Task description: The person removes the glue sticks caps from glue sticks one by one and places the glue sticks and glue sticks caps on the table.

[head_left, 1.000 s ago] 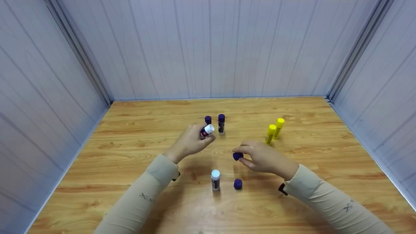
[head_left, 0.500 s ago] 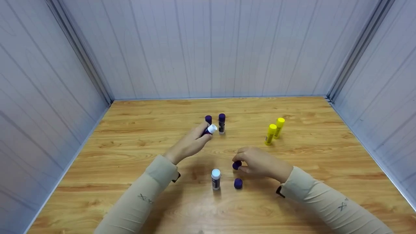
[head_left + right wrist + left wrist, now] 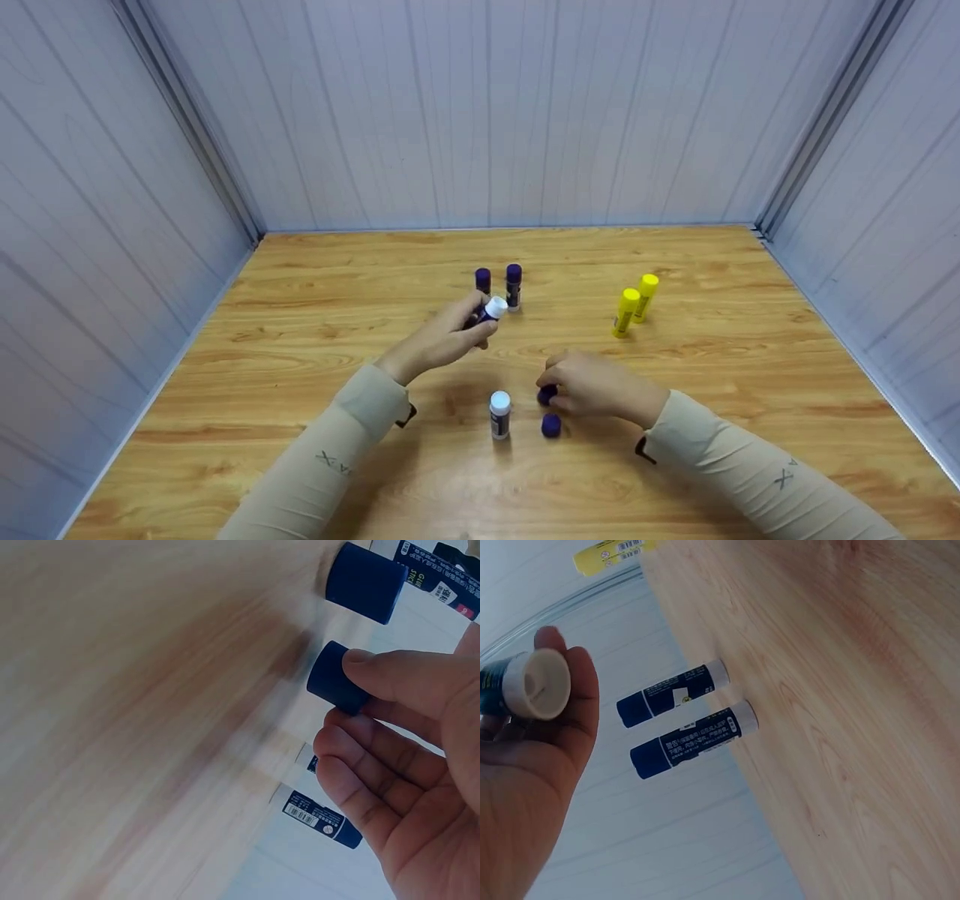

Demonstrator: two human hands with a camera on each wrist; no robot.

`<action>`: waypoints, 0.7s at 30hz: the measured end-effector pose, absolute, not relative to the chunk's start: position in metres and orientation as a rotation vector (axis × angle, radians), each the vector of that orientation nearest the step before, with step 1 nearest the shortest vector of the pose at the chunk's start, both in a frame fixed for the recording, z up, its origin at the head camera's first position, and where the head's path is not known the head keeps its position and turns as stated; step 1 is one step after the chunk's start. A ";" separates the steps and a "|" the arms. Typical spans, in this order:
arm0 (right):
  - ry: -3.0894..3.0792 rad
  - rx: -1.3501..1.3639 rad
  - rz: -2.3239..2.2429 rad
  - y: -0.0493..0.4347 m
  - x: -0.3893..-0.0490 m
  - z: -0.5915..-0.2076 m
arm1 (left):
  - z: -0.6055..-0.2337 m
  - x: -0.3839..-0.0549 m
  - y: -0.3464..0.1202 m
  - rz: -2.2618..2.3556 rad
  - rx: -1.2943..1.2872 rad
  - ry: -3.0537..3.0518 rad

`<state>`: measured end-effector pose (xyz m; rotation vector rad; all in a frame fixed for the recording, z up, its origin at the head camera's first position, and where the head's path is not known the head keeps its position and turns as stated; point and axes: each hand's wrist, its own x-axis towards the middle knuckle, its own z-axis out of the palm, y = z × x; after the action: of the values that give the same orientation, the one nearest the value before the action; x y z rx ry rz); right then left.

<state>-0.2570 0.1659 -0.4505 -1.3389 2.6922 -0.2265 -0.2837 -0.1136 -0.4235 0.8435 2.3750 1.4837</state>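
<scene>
While the head view gives only a white end on the tilted glue stick (image 3: 494, 308), the left wrist view shows its recessed mouth; left hand (image 3: 439, 340) curled round it. Right hand (image 3: 592, 384): thumb and fingers pinch a dark cap (image 3: 331, 678), just beside a second cap (image 3: 551, 426) on the worktop (image 3: 300, 352). White-topped stick (image 3: 499, 417): upright, near. Worktop edges: along panelled walls (image 3: 517, 112), well apart from both hands; wood shows between.

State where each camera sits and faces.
Head: on the head, facing forward and down over the table; left hand, right hand and both sleeves show.
Left wrist: worn there, facing two capped glue sticks; left hand shows.
Right wrist: worn there, facing a dark cap the right hand pinches.
Head and left wrist share those sticks.
</scene>
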 end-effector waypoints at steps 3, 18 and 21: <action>2.697 -1.345 -0.235 0.165 -0.257 -0.452 | -0.426 -0.283 -0.114 1.464 0.848 2.356; 2.691 -1.392 -0.277 0.164 -0.258 -0.455 | -0.438 -0.284 -0.113 1.293 0.924 2.433; 2.691 -1.374 -0.290 0.163 -0.258 -0.455 | -0.439 -0.284 -0.114 1.264 0.911 2.410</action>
<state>-0.2580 0.1631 -0.4550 -1.3736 2.6914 -0.2905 -0.2843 -0.1141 -0.4394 0.9112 2.4105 1.2642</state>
